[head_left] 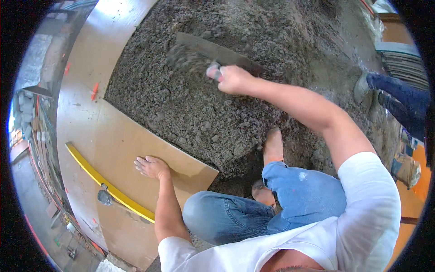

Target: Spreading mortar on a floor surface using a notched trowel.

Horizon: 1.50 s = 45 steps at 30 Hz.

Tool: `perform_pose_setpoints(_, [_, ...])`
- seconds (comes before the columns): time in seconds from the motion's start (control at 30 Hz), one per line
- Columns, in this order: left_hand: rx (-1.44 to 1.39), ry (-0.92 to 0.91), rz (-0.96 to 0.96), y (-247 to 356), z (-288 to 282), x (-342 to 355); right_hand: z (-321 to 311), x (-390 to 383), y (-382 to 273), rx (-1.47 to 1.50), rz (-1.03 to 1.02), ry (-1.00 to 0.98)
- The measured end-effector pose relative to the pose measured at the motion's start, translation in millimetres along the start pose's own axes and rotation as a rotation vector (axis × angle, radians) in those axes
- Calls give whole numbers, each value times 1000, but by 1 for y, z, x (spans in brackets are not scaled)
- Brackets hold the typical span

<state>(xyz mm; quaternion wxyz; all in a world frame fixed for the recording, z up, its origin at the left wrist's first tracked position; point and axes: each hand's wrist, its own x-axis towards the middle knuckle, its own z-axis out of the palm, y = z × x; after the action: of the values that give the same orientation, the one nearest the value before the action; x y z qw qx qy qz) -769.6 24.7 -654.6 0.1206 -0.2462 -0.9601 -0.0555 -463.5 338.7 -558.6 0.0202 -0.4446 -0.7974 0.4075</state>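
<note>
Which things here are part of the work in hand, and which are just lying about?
In use:
- trowel, gripped by the right hand
- mortar bed under the trowel
- laid tile, with the left hand flat on it

Lying about:
- yellow level on the tiles
- orange spacer
- another person's legs

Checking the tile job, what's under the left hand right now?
The left hand rests flat on a tan floor tile, beside a yellow level. The tile's edge meets the grey mortar bed. What lies beneath the tile is covered.
</note>
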Motion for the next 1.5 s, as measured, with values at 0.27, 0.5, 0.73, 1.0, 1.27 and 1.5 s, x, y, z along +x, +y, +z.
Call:
perform_pose_setpoints(0.27, [20, -124, -2, 16, -18, 9, -40, -54, 2, -379, -66, -170])
perform_pose_setpoints(0.5, [43, -132, -211, 39, -4, 39, -76, 59, 0, -615, 43, -257])
perform_pose_setpoints(0.73, [50, -176, -222, 36, -8, 38, -134, 176, 54, -556, 66, 85])
perform_pose_setpoints(1.0, [70, -108, -176, 40, -11, 42, -152, 205, 69, -568, -38, 359])
perform_pose_setpoints(1.27, [134, -156, -217, 45, -9, 42, -94, 203, 4, -429, 183, 89])
perform_pose_setpoints(1.5, [103, -167, -206, 44, -11, 44, -96, 194, -63, 89, 122, -126])
